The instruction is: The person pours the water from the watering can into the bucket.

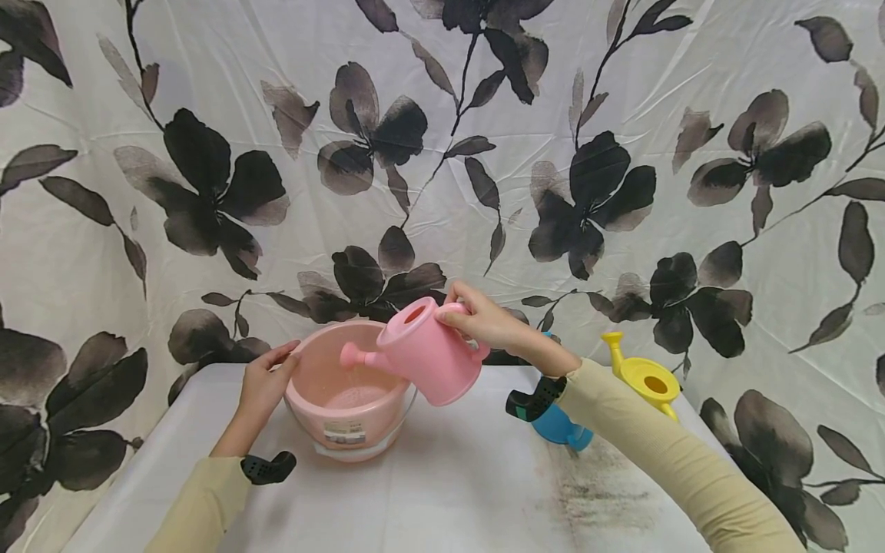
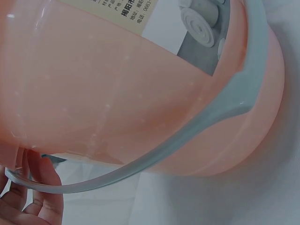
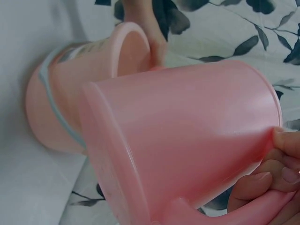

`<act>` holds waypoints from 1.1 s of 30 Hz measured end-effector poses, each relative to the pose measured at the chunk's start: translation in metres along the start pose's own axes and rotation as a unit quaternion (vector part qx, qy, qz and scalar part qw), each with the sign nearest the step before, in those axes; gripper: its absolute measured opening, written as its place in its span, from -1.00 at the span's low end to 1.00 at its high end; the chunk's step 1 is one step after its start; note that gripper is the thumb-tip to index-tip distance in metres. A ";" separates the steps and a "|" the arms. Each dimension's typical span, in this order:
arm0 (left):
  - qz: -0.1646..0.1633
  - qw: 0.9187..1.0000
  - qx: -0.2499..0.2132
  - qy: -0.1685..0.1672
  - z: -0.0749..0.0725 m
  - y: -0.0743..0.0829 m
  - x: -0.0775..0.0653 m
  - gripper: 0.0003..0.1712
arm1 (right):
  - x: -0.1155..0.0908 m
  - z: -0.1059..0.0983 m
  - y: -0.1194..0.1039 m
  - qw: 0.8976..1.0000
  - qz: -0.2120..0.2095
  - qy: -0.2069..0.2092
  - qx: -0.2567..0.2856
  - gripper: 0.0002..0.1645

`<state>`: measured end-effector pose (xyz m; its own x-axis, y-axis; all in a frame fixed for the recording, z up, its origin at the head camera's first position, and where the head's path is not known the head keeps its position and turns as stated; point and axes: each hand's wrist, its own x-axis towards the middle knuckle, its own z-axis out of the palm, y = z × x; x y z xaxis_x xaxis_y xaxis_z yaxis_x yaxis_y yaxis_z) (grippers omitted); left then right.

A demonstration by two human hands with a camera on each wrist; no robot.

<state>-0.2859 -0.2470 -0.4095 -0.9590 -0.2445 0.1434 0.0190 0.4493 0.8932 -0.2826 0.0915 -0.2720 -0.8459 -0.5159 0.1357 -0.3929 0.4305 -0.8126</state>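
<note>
My right hand grips the handle of a pink watering can. The can tilts left, its rose inside the mouth of a peach-pink bucket, with faint thin streaks like water below it. In the right wrist view, fingers curl round the can's handle. At the bucket's left rim, my left hand holds the edge. The left wrist view shows its fingers bent at the rim beside the pale bail handle, which hangs down across the bucket's labelled side.
On the table's right, a yellow watering can stands behind my right sleeve. A blue watering can is partly hidden by my right forearm. Dark smudges mark the white tabletop. Floral cloth hangs behind.
</note>
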 end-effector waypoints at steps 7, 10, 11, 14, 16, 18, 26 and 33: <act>0.001 1.000 0.006 -0.002 0.000 0.000 0.001 -0.46 | 0.000 0.001 0.000 1.000 0.001 -0.004 0.005 -0.86; 0.000 1.000 0.005 -0.003 0.000 0.000 0.001 -0.46 | 0.000 0.001 0.000 1.000 -0.002 -0.006 0.003 -0.86; -0.001 1.000 0.005 -0.004 0.000 0.001 0.001 -0.46 | 0.000 0.001 0.000 1.000 -0.003 -0.006 0.001 -0.86; -0.004 1.000 0.001 -0.005 0.001 0.001 0.001 -0.46 | 0.000 0.001 -0.001 1.000 -0.003 -0.007 -0.002 -0.85; -0.005 1.000 -0.001 -0.006 0.001 0.001 0.001 -0.45 | 0.000 0.001 -0.002 1.000 0.000 -0.006 -0.004 -0.85; -0.007 1.000 -0.003 -0.006 0.000 0.001 0.002 -0.45 | 0.001 0.001 -0.002 1.000 0.001 -0.006 -0.002 -0.85; -0.013 1.000 -0.005 -0.002 0.000 0.000 0.002 -0.45 | 0.002 0.003 0.000 1.000 0.000 -0.008 0.002 -0.85; -0.009 1.000 -0.008 -0.003 0.000 -0.001 0.001 -0.45 | 0.001 0.004 0.001 1.000 0.004 -0.006 -0.009 -0.84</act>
<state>-0.2872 -0.2473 -0.4100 -0.9610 -0.2474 0.1240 0.0055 0.4309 0.9024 -0.2827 0.0881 -0.2752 -0.8440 -0.5222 0.1225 -0.3936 0.4479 -0.8028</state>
